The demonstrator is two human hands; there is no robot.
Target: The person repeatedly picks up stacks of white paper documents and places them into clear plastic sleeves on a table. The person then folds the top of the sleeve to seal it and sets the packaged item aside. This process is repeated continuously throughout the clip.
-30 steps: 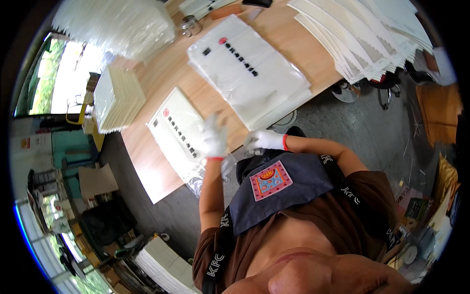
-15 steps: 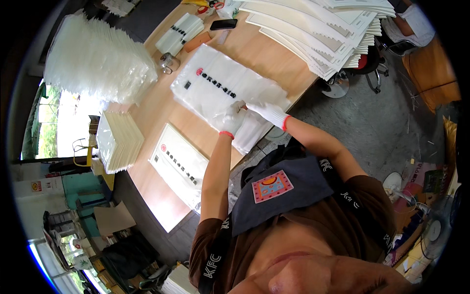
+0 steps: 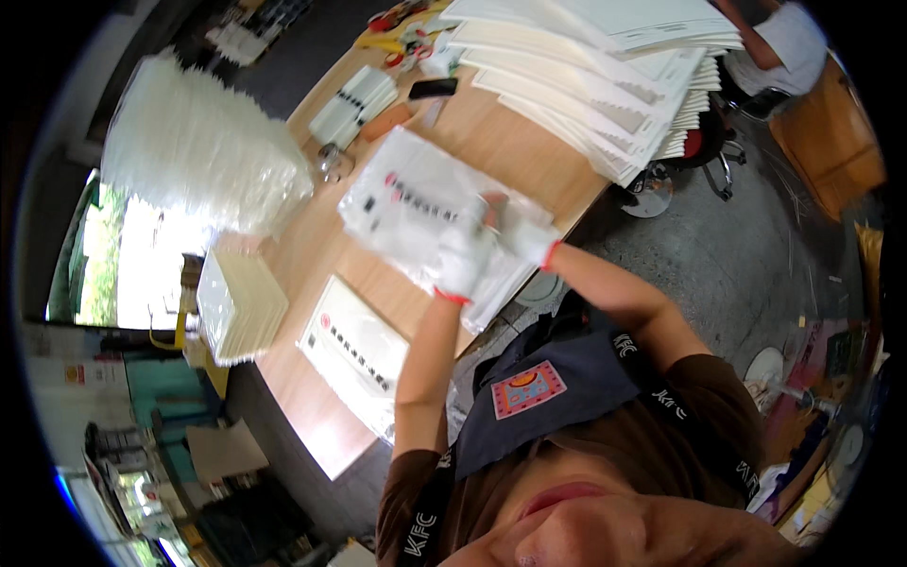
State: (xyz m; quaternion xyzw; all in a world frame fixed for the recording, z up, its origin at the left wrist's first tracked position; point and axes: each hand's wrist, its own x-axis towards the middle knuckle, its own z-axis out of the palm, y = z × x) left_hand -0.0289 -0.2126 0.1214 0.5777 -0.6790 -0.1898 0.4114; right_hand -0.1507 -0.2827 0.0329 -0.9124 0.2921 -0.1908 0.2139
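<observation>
A stack of clear plastic bags (image 3: 364, 194) with black characters and a red emblem lies on the wooden table (image 3: 280, 331). My left hand (image 3: 465, 253), in a white glove with a red cuff, is over the stack's near part, beside the printed line. Bare fingertips seem to show at its far end. Close to its right, my right hand (image 3: 525, 234) in a matching glove rests low over the same bags. Motion smears the fingers of both hands, so any grip on the plastic is unclear. A similar printed pile (image 3: 355, 352) lies on the table, left of my left forearm.
Tall stacks of clear bags (image 3: 203, 142) and cream sheets (image 3: 248, 307) stand on the left. Fanned white card sheets (image 3: 586, 90) fill the far right end. A phone (image 3: 433, 89), a glass jar (image 3: 333, 163) and a smaller printed stack (image 3: 353, 106) lie beyond. A person (image 3: 782, 52) sits far right.
My left hand's fingertips have moved farther across the bags and to the right. Both hands are now more blurred. The whole view has shifted, so the table appears lower.
</observation>
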